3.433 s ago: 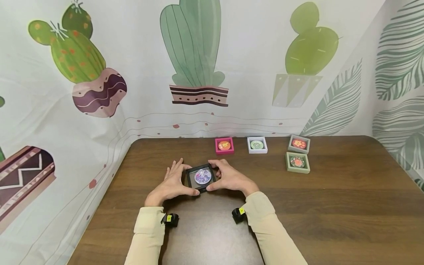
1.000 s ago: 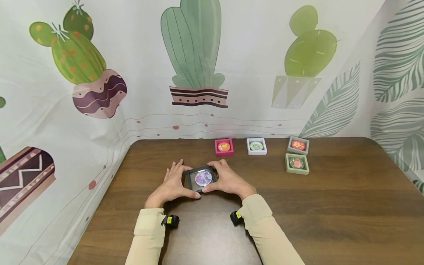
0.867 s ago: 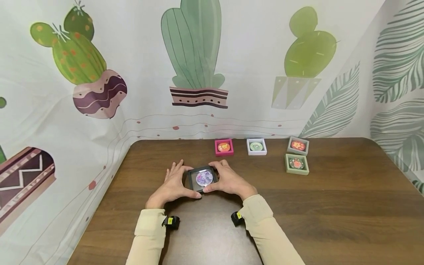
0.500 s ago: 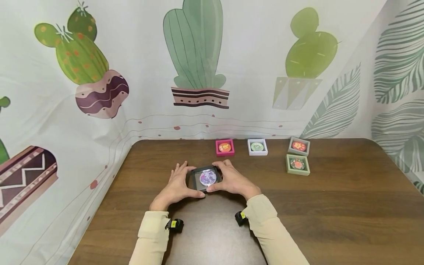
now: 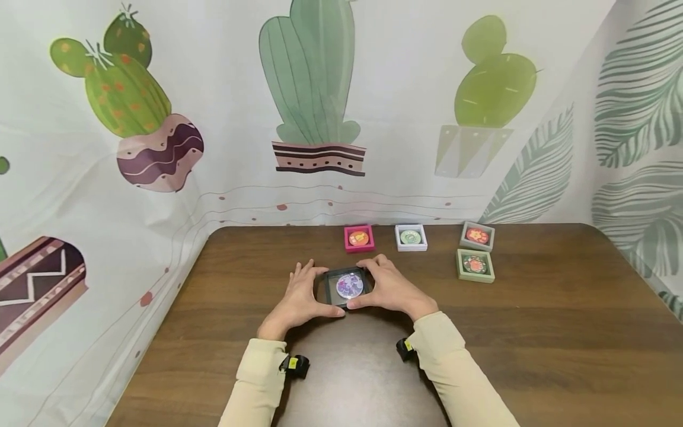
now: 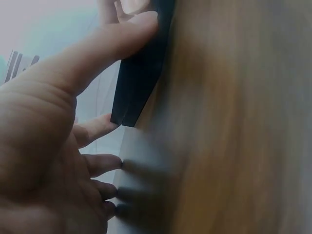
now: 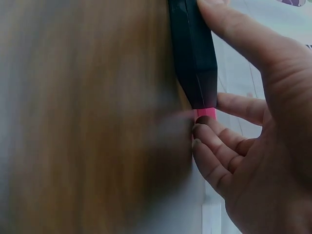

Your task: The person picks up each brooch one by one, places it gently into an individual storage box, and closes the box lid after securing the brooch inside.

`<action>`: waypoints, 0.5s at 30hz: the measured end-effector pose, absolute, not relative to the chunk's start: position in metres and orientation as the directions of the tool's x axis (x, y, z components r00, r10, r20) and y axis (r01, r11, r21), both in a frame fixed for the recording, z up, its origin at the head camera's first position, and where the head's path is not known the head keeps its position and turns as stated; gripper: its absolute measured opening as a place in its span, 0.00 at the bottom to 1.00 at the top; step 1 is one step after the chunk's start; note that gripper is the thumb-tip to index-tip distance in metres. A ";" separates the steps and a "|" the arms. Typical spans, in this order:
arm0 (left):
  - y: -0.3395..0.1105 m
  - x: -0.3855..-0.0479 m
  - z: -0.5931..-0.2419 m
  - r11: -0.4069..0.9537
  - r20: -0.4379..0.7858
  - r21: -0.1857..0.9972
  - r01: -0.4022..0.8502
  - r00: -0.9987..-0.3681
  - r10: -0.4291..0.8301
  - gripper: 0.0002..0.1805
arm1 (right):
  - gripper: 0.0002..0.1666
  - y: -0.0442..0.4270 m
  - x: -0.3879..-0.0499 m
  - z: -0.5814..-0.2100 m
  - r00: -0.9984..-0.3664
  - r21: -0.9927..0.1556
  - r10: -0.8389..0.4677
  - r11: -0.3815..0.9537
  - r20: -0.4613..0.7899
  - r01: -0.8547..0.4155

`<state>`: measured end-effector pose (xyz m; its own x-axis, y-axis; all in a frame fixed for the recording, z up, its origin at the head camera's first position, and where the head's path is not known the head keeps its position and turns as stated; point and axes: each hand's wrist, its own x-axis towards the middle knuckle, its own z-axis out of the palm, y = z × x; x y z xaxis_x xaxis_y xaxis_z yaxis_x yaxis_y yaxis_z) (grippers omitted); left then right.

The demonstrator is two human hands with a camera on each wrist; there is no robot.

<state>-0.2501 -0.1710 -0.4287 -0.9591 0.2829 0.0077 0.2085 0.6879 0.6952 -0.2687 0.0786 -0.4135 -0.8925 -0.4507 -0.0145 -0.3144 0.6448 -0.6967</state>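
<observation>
A black square display frame point(image 5: 337, 296) with a clear window and a round purple patterned disc point(image 5: 350, 286) inside sits low over the table in the head view. My left hand point(image 5: 300, 299) holds its left side, thumb on the near edge and index finger at the far corner. Its other fingers spread toward the back, their tips at the tabletop in the left wrist view. On the right side, my right hand point(image 5: 393, 287) grips the frame between thumb and index finger. Its remaining fingers curl loosely below in the right wrist view. Fingers partly hide the frame's sides.
Behind the frame stand a pink frame point(image 5: 359, 238) and a white frame point(image 5: 411, 238). Farther right, a grey frame point(image 5: 477, 236) lies just behind a light green one point(image 5: 475, 265). Each holds a round disc. A cactus-print cloth point(image 5: 405, 118) hangs behind the brown table point(image 5: 544, 332).
Both hands have moved right along the table, carrying the black display frame between them. The four-coloured group of frames at the back stays put, while the head view has shifted slightly.
</observation>
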 end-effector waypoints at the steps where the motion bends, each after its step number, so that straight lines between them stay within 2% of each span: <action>1: -0.168 -0.251 -0.429 0.689 0.010 0.693 0.212 -0.959 0.285 0.56 | 0.59 0.082 -0.269 -0.413 -0.894 -0.691 -0.449 0.651 -0.014 -0.316; 15: -0.121 -0.262 -0.428 0.677 0.022 0.698 0.234 -0.952 0.306 0.55 | 0.60 0.128 -0.277 -0.413 -0.911 -0.655 -0.412 0.696 -0.028 -0.295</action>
